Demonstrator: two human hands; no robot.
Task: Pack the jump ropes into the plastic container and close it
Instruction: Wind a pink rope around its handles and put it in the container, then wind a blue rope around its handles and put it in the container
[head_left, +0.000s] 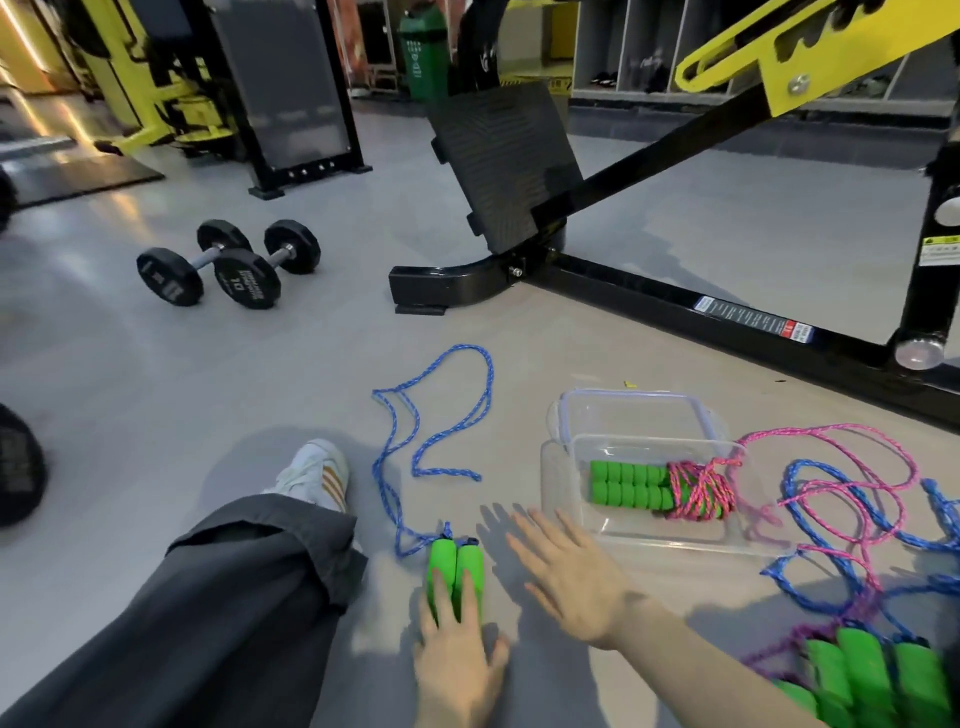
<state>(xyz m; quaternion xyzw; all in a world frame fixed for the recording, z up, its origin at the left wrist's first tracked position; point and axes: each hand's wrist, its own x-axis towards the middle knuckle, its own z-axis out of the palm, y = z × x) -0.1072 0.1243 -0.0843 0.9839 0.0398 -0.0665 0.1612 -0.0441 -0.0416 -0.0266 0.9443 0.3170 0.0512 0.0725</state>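
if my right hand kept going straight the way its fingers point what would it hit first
Most likely the loose blue rope on the floor, ahead and to the left of the right hand. The plastic container sits off to the side of that line. Height above the floor is unclear.

Floor has 2 black round-plate dumbbells (244, 278), 1 clear plastic container (571, 519), 1 clear lid w/ purple rim (639, 410), 1 wound pink braided rope (701, 493), 1 loose blue braided rope (441, 472). Tangled pink+blue rope pile (831, 491): no. unclear.
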